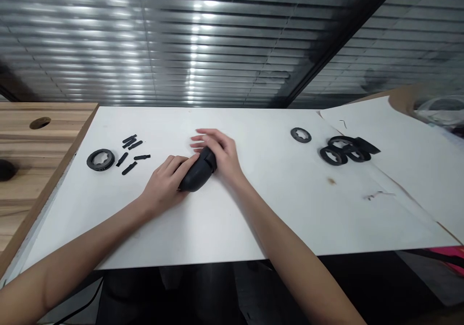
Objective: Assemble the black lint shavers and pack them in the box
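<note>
Holding black shell [196, 174] in closed grip of left hand [165, 182] and, more loosely, right hand [227, 157], between front and back edges of desk [270, 185]; judged light, stiff, slightly slippery; best taken by broad rounded sides, off seamed end.

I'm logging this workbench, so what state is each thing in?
Left hand: curled, gripping
Rounded black object: held at a slant
Right hand: fingers extended, against the object's far end
Small black strips: loose, scattered
Left-side ring: lying flat
Lone right-side ring: lying flat
Clustered rings: overlapping
</note>
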Available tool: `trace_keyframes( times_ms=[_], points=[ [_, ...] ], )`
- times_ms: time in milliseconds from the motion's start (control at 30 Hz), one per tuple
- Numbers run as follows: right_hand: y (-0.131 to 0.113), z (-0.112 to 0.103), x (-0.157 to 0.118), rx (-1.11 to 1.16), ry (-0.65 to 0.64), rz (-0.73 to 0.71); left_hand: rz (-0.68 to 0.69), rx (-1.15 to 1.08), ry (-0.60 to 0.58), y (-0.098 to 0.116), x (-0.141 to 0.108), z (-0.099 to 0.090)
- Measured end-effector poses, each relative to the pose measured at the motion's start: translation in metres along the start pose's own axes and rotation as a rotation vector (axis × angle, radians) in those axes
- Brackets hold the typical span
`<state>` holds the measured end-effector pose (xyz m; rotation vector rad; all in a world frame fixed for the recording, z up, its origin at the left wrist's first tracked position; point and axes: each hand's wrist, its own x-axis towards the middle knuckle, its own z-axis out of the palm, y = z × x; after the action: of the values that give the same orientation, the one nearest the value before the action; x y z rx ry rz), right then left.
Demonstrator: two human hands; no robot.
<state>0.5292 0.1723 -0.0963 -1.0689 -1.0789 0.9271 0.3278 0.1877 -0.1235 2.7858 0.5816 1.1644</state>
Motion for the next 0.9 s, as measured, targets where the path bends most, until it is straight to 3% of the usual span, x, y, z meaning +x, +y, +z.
trace_keyframes(
  times_ms=[100,333,567,700,900],
  points=[
    [0.009,0.007,-0.004,-0.063,-0.008,0.023,0.031,0.033,-0.014,0.0,0.001,0.0],
    [0.012,0.016,-0.014,-0.177,0.11,-0.014,0.057,0.071,-0.029,0.003,-0.001,-0.001],
    [0.013,0.022,-0.012,-0.048,0.23,0.025,0.079,0.096,0.023,0.004,0.002,0.001],
    [0.016,0.018,-0.006,-0.045,0.263,-0.05,0.072,0.113,0.055,0.005,0.004,0.001],
    [0.013,0.01,-0.005,-0.047,0.113,-0.082,0.043,0.093,0.06,0.005,0.003,0.002]
  ],
)
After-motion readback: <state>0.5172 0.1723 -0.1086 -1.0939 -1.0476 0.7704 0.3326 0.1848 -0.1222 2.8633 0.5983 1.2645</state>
